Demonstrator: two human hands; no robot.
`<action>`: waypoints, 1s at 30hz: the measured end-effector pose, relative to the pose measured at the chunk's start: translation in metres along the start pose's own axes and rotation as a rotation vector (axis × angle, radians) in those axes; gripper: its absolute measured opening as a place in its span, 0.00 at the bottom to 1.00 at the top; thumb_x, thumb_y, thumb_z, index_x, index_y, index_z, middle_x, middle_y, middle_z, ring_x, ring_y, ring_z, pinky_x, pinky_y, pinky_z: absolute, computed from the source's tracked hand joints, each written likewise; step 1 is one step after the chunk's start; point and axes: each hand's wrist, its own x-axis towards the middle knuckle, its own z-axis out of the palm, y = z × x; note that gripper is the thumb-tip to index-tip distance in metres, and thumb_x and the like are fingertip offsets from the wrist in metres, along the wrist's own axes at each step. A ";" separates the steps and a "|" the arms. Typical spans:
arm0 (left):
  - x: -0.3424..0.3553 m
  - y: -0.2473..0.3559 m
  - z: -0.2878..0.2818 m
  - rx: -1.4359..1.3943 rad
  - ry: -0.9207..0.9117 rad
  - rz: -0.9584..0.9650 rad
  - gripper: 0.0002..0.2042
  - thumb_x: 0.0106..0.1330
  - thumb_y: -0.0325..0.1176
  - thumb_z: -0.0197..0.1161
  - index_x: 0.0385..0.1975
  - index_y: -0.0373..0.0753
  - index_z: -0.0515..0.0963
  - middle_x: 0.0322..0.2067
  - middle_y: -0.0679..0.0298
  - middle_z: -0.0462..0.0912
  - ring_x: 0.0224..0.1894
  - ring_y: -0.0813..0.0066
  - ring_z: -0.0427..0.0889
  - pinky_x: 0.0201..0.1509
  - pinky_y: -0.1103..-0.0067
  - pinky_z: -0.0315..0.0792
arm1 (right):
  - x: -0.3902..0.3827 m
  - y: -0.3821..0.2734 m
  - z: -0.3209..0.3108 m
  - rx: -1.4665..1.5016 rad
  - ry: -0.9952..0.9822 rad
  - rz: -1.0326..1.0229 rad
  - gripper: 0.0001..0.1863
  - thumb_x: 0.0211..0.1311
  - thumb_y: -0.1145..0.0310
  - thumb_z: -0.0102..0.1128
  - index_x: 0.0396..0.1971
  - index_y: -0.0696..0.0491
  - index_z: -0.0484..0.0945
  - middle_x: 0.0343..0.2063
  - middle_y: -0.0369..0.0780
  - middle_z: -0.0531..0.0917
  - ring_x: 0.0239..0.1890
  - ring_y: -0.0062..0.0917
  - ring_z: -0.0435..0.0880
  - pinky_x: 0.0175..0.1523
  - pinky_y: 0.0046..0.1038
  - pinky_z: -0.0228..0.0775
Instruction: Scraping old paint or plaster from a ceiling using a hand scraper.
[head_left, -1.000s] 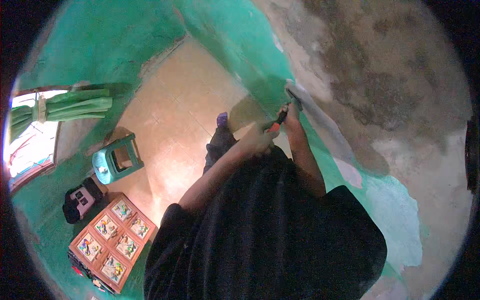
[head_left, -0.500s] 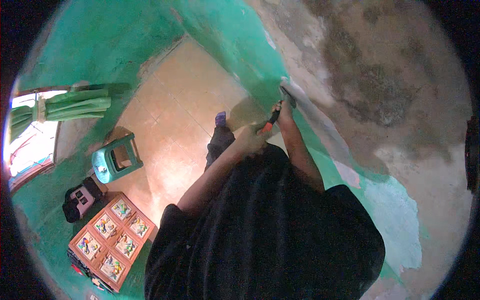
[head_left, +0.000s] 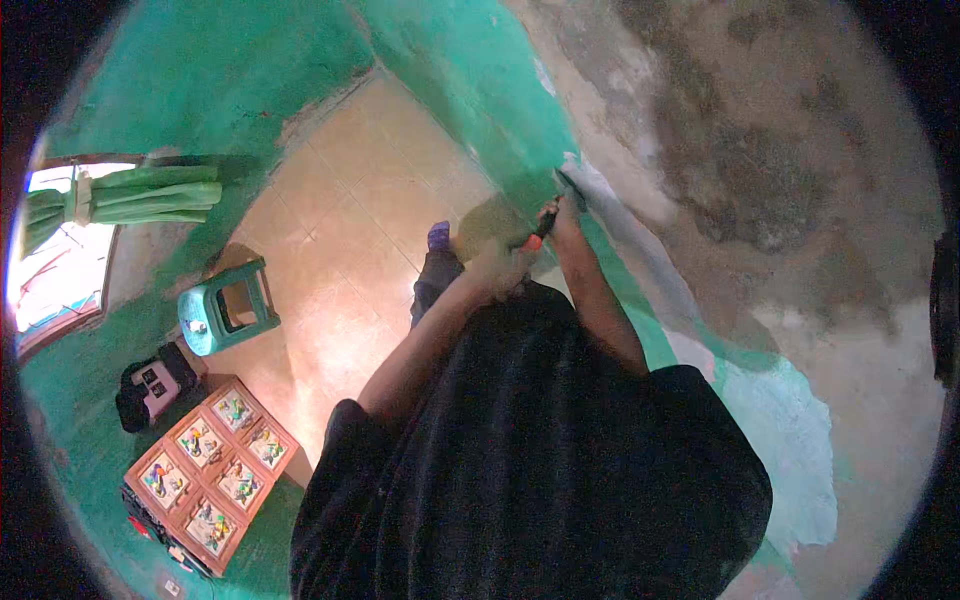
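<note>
A scraper with a black and orange handle is held in both my hands, its dark flat head against the wall on the right. My left hand is closed round the orange end of the handle, low in front of my body. Farther up, near the head, my right hand grips the scraper. The head meets the wall where green paint gives way to a pale, bare strip. Fine detail of the blade is too small and dim to make out.
A teal plastic stool stands on the tiled floor to the left. Near it are a pink and black box-shaped thing and a brown wooden cabinet with patterned panels. A green curtain hangs at the bright window.
The view has shifted slightly, so the stool and cabinet sit a little farther left. Both hands keep hold of the scraper, which stays against the wall in nearly the same place.
</note>
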 end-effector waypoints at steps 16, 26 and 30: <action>-0.010 0.004 -0.007 -0.021 0.025 0.110 0.19 0.57 0.44 0.50 0.43 0.39 0.68 0.16 0.70 0.67 0.17 0.82 0.65 0.19 0.85 0.61 | 0.000 -0.006 0.013 -0.051 0.120 0.042 0.18 0.57 0.48 0.35 0.20 0.48 0.58 0.07 0.30 0.57 0.08 0.17 0.57 0.16 0.22 0.56; -0.002 -0.016 0.005 -0.024 0.029 0.206 0.18 0.59 0.41 0.48 0.47 0.41 0.66 0.15 0.69 0.68 0.14 0.84 0.64 0.16 0.86 0.59 | -0.011 -0.009 0.011 -0.031 0.112 0.064 0.19 0.57 0.48 0.36 0.21 0.48 0.59 0.08 0.29 0.57 0.08 0.15 0.57 0.15 0.22 0.55; 0.007 -0.012 0.011 -0.027 0.038 0.043 0.17 0.59 0.39 0.49 0.47 0.41 0.66 0.15 0.69 0.68 0.13 0.83 0.65 0.15 0.86 0.58 | -0.008 -0.005 0.006 0.069 0.057 0.074 0.18 0.57 0.48 0.37 0.20 0.48 0.59 0.08 0.29 0.57 0.08 0.15 0.57 0.15 0.21 0.54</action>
